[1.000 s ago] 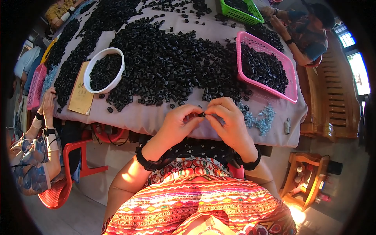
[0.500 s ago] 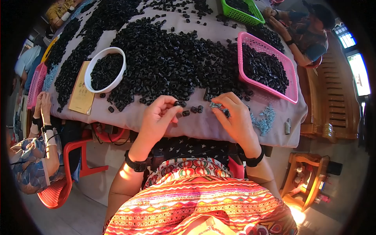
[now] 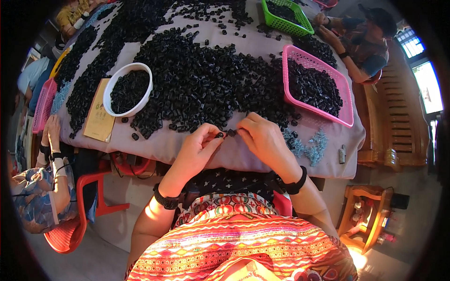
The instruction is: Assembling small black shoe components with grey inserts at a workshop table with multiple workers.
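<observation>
Close together at the near edge of the cloth-covered table, my two hands work over small black plastic pieces. Between thumb and fingers of my left hand [image 3: 199, 147] is a small black plastic piece [image 3: 219, 135]. My right hand [image 3: 262, 138] has its fingertips closed at another small black plastic piece [image 3: 231, 133], almost touching the left hand's one. A big heap of the same black pieces [image 3: 201, 79] spreads beyond my hands. Beside my right hand lies a tangled pile of tiny bluish-silver springs [image 3: 317, 146], with a few black pieces by it.
A pink basket [image 3: 350, 105] of black parts stands right, a green basket [image 3: 293, 29] farther back. At left are a white bowl [image 3: 107, 96] of thin black parts and a yellow-brown booklet [image 3: 99, 122]. A small lighter-like object [image 3: 342, 154] lies right. Other people sit around the table.
My right hand has moved left from the springs to the black piece beside my left hand. My left hand has shifted slightly right and down, still pinching its piece.
</observation>
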A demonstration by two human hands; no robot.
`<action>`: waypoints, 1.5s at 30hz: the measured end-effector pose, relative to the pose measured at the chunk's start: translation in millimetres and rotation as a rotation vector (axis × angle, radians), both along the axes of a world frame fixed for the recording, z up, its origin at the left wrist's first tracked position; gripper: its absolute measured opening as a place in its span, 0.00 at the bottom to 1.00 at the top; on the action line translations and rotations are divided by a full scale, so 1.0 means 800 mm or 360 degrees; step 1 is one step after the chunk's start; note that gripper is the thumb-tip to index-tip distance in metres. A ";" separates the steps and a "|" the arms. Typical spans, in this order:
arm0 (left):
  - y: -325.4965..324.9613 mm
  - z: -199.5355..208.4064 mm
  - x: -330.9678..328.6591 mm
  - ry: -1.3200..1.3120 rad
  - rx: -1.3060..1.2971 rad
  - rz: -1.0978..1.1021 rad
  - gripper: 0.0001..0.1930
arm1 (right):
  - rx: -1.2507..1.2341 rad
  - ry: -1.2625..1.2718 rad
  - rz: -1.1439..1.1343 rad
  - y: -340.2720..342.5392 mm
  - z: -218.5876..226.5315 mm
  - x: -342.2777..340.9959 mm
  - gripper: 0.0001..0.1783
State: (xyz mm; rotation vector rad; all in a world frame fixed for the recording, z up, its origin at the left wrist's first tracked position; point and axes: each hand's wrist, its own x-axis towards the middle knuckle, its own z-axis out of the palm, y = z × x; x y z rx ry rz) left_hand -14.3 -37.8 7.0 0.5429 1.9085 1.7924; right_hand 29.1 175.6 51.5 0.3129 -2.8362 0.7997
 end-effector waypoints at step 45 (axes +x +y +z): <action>0.029 0.005 0.015 -0.0068 0.0020 -0.0090 0.11 | -0.0392 0.0029 0.0081 -0.012 0.017 0.026 0.19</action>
